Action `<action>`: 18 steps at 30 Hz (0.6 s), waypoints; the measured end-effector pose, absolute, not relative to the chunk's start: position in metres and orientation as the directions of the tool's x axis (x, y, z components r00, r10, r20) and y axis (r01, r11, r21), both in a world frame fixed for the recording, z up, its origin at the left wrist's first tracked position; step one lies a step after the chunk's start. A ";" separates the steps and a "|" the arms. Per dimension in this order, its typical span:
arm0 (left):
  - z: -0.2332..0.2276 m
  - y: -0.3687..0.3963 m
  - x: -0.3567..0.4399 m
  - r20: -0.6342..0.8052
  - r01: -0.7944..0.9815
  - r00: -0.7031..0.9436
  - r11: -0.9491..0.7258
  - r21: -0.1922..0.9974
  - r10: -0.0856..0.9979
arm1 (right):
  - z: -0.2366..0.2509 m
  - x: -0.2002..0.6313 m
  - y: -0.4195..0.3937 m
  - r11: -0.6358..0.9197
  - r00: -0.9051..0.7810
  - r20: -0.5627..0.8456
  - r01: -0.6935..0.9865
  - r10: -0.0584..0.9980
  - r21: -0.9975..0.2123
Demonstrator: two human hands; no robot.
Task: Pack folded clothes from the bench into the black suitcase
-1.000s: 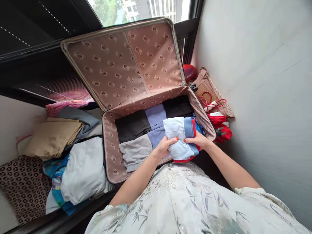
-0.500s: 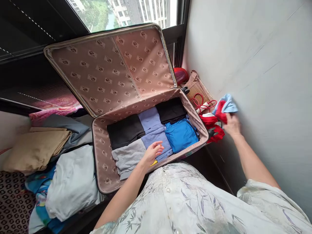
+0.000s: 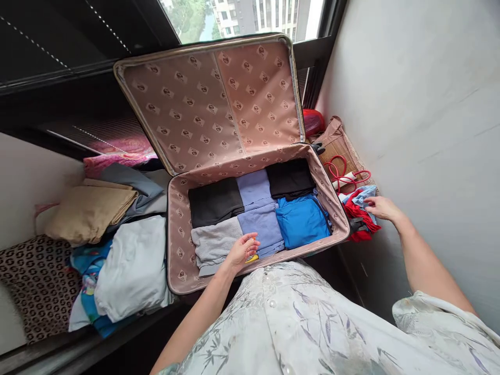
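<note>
An open suitcase (image 3: 179,284) with a pink patterned lining holds folded clothes in rows. Over its front edge hovers my left hand (image 3: 242,251), empty, fingers loosely bent and apart. Beneath and around that hand are grey folded clothing (image 3: 214,242), periwinkle folded clothing (image 3: 261,224) and a bit of yellow (image 3: 253,258). To the right lie blue folded clothing (image 3: 300,224) and black folded clothing (image 3: 291,178); dark folded clothing (image 3: 214,203) is at back left. My right hand (image 3: 385,208) is outside the suitcase, fingers loosely extended at light blue cloth (image 3: 365,194) and red cloth (image 3: 357,213).
Left of the suitcase are piled white clothing (image 3: 133,265), tan folded clothing (image 3: 89,211) and a patterned cushion (image 3: 39,286). A red cord (image 3: 339,162) lies on a woven mat (image 3: 330,143) at right. A wall (image 3: 429,130) bounds the right side; the raised lid (image 3: 211,104) stands before the window.
My right hand has lowered the red and light blue cloth from beside the wall onto the heap and loosened its fingers. My left hand stays over the suitcase. The view has shifted left.
</note>
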State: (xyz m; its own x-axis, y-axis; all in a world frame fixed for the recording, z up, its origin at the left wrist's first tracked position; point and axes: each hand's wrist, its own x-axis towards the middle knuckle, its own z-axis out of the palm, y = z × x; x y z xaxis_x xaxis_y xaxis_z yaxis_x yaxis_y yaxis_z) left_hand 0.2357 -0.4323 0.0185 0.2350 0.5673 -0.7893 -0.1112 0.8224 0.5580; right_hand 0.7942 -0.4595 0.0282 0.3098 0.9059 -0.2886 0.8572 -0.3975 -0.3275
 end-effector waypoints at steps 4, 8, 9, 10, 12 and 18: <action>0.016 -0.431 0.236 -0.806 -0.145 0.206 0.832 0.536 0.555 | 0.052 0.726 -0.409 -0.196 0.093 -0.266 0.899 0.959 -0.393; 0.011 -0.425 0.235 -0.810 -0.166 0.174 0.827 0.537 0.561 | 0.033 0.630 -0.370 0.100 -0.264 -0.376 0.910 0.888 -0.402; 0.009 -0.424 0.233 -0.811 -0.171 0.164 0.826 0.537 0.562 | 0.024 0.612 -0.365 0.135 -0.302 -0.391 0.906 0.869 -0.401; 0.007 -0.423 0.231 -0.813 -0.173 0.154 0.825 0.537 0.562 | 0.014 0.597 -0.361 0.156 -0.326 -0.399 0.902 0.857 -0.402; 0.002 -0.421 0.227 -0.818 -0.171 0.141 0.828 0.534 0.557 | -0.003 0.579 -0.356 0.186 -0.361 -0.413 0.895 0.836 -0.405; -0.025 -0.418 0.260 -0.853 -0.005 0.248 0.881 0.473 0.459 | -0.036 0.568 -0.348 0.239 -0.424 -0.484 0.886 0.765 -0.398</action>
